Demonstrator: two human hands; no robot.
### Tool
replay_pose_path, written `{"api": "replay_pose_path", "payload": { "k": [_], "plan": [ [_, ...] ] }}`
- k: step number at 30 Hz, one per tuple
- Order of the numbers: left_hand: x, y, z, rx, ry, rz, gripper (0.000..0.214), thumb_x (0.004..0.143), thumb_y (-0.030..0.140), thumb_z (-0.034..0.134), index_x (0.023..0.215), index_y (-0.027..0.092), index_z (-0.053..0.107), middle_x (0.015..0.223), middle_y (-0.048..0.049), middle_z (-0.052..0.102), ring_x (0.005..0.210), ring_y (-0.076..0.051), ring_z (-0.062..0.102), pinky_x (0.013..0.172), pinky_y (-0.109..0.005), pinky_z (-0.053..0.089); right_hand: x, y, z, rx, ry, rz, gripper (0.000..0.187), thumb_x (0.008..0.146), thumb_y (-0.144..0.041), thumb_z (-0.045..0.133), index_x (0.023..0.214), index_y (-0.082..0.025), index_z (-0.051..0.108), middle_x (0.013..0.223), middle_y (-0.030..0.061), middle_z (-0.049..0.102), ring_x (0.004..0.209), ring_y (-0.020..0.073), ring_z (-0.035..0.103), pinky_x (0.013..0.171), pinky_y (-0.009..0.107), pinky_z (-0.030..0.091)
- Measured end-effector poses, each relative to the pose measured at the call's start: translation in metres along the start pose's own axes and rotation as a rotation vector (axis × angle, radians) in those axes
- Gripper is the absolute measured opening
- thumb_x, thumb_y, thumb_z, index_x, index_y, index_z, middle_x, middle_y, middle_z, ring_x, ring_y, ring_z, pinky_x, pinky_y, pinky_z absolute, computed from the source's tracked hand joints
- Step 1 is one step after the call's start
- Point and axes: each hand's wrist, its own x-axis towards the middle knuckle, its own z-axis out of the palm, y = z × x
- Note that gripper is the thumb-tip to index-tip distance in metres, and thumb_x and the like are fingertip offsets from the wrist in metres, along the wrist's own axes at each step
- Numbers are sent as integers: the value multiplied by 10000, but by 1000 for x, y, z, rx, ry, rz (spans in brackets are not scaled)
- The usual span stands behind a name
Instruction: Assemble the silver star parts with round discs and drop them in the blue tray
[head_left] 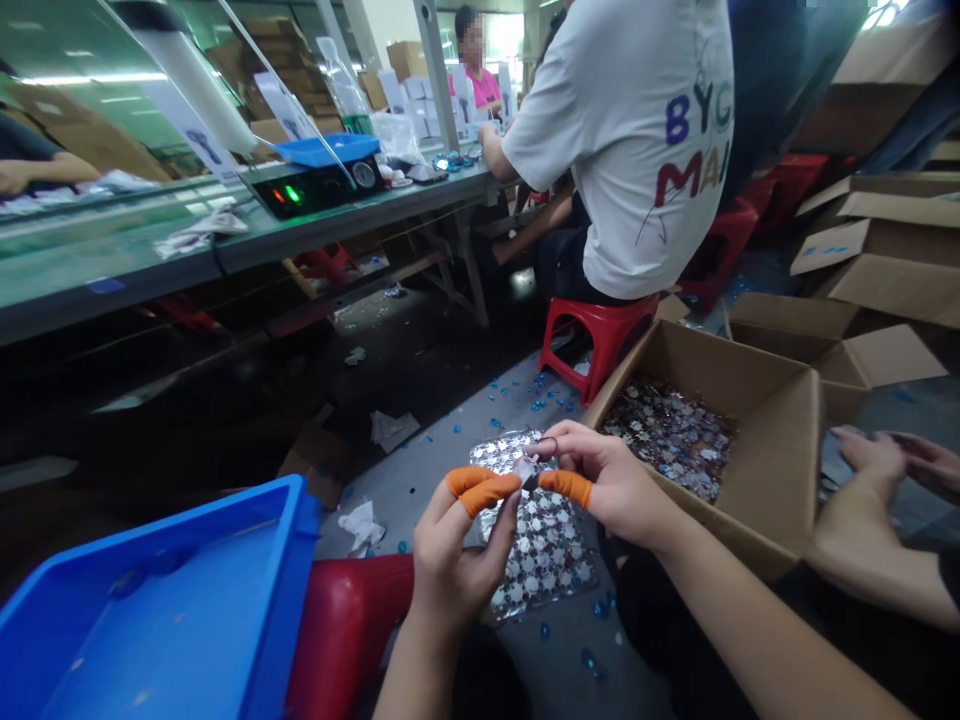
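My left hand [454,550] and my right hand [606,482] meet above a shiny silver sheet [536,540] covered with small star-like pieces. Both wear orange finger cots on the fingertips. Between the pinched tips of both hands is one small silvery piece [526,470], held over the sheet. The sheet lies on the grey floor just below my hands.
A blue plastic bin [172,610] sits at lower left beside a red stool [346,625]. A cardboard box [772,420] of silvery pieces stands right. Another person's hands [885,460] work at far right. A person in a white shirt [637,140] sits on a red stool [596,335] at a long workbench [150,255].
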Motion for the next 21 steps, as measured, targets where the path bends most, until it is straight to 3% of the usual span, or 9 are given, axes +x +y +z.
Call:
{"api": "replay_pose_path", "payload": {
  "k": [21],
  "plan": [
    [-2, 4, -2, -53, -56, 4, 289, 825, 18, 700, 1073, 167, 712, 977, -58, 653, 874, -147, 639, 779, -274, 538, 7, 9, -2, 89, 65, 22, 319, 797, -362, 814, 1079, -219, 767, 1023, 40, 570, 661, 90, 428, 569, 259, 337]
  ]
}}
